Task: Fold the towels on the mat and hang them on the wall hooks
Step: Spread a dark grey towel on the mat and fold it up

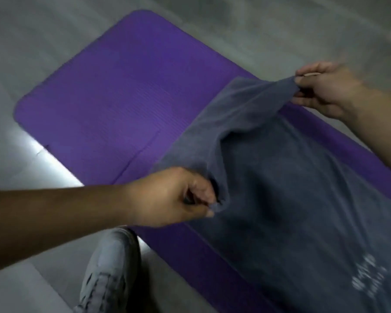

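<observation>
Left hand (172,197), at the end of a forearm crossing the lower left of the frame, pinched the near corner of the towel (280,177) between thumb and curled fingers. Below it, at the bottom edge, a pale shoe (108,267) stood on the floor (32,41), just beside the mat (122,86).

Right hand (323,89), upper right, gripped the far corner of the same short edge, fingers curled round the cloth. We saw that edge lifted off the mat and sagging between the two hands.

The towel, grey with a blurred white print (368,276) at lower right, covered the right part of the purple mat and ran out of frame at the bottom right. The mat's left part, centre and upper left of the frame, showed bare.

Progress, as we judged it: early.
- We made out no finished crease or doubled layer, so the first fold looked only begun, with both corners raised as if to carry them over.
- We saw one towel only and could not tell whether others lay out of frame.
- No wall or hooks were in view, so the hanging remained to be done, as far as we could see.

The frame was motion-blurred, and fine finger detail was uncertain.
</observation>
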